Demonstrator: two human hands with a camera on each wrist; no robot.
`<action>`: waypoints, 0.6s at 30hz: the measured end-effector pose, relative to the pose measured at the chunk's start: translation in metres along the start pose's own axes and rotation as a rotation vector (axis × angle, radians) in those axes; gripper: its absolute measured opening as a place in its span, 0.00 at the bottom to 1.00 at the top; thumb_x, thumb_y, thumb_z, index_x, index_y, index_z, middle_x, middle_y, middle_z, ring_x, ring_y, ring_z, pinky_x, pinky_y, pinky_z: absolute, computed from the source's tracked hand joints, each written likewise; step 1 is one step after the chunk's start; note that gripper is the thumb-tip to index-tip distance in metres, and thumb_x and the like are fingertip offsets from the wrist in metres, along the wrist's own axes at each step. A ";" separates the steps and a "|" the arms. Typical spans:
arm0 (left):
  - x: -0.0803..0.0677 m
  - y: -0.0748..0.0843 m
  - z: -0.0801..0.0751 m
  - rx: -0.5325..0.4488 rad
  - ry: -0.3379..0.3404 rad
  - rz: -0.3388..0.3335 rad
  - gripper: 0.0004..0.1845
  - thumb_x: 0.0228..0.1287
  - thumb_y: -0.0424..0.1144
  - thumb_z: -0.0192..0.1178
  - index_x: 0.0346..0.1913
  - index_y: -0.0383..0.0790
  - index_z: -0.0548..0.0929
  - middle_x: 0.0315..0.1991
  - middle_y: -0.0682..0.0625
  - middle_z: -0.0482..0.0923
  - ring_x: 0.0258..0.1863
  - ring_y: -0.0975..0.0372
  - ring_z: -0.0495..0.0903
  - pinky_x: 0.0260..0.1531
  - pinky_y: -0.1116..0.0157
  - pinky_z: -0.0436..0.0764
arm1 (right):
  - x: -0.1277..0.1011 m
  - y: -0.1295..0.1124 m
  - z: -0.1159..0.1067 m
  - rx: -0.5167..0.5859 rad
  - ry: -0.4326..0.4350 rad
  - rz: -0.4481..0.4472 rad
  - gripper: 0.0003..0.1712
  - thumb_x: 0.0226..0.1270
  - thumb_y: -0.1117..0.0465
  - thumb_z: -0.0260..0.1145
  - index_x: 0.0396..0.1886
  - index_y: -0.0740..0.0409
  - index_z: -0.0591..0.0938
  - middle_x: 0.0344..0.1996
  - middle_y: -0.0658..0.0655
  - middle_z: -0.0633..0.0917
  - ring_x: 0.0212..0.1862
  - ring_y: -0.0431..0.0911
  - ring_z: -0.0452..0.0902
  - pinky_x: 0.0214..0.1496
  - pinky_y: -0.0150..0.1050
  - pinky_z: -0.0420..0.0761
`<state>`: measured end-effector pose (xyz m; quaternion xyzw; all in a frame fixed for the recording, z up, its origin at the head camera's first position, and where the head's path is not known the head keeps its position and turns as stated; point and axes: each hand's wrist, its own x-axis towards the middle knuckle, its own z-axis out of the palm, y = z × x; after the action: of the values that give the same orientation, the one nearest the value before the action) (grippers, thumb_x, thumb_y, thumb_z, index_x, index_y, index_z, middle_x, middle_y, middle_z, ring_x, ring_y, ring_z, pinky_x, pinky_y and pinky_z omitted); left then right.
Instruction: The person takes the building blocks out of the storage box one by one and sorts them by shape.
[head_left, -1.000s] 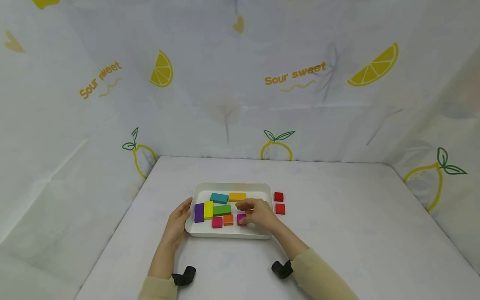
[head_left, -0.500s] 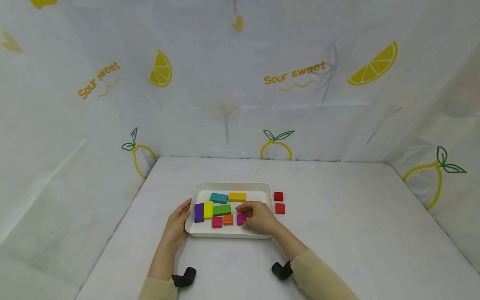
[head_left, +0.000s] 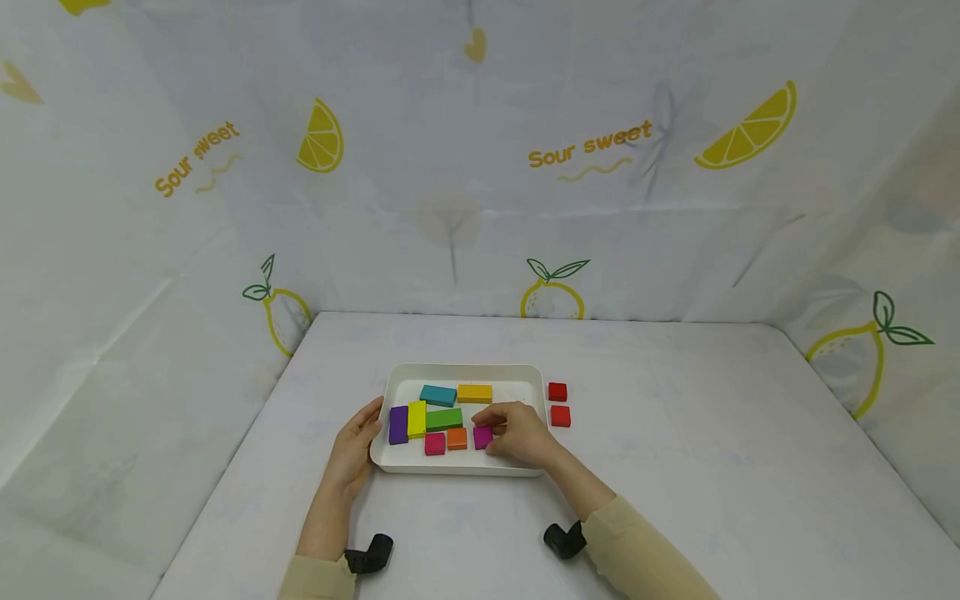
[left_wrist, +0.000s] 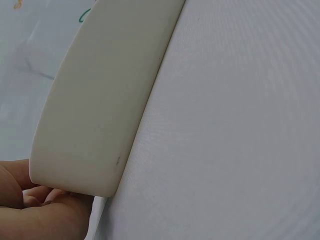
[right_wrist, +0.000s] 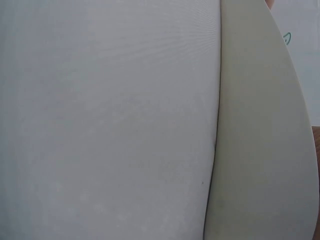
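Observation:
A white tray [head_left: 465,470] holds several coloured blocks. My left hand [head_left: 355,446] holds the tray's left end; in the left wrist view its fingers [left_wrist: 55,215] curl at the tray's corner. Inside the tray, my right hand [head_left: 521,435] is over the right part, thumb and forefinger parted around a small magenta block [head_left: 482,437]. The thumb tip is right at the block's near right edge. An orange block [head_left: 457,439] and a pink block [head_left: 435,444] lie to its left. Behind them are a green block [head_left: 444,419], a yellow block [head_left: 417,420] and a purple block [head_left: 399,425].
At the tray's back lie a teal block [head_left: 438,396] and an amber block [head_left: 475,393]. Two red blocks, a far one [head_left: 557,392] and a near one [head_left: 560,416], sit on the white table [head_left: 675,467] just right of the tray. A lemon-print sheet [head_left: 450,167] hangs around the table.
My right thumb has drawn back from over the magenta block to its right edge, and the fingers have lowered slightly. The left hand stays at the tray.

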<state>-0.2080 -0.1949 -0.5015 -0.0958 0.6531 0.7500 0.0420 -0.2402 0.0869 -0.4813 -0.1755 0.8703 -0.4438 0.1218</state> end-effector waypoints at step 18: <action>-0.001 0.001 0.000 0.012 0.003 -0.008 0.27 0.77 0.29 0.41 0.76 0.34 0.56 0.79 0.38 0.52 0.79 0.52 0.51 0.78 0.54 0.53 | -0.009 -0.006 -0.025 0.113 0.102 0.027 0.22 0.56 0.71 0.73 0.52 0.56 0.86 0.50 0.55 0.88 0.54 0.51 0.83 0.56 0.43 0.86</action>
<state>-0.2076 -0.1950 -0.5002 -0.0990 0.6572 0.7458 0.0446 -0.2403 0.1051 -0.4618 -0.1338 0.8511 -0.4990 0.0931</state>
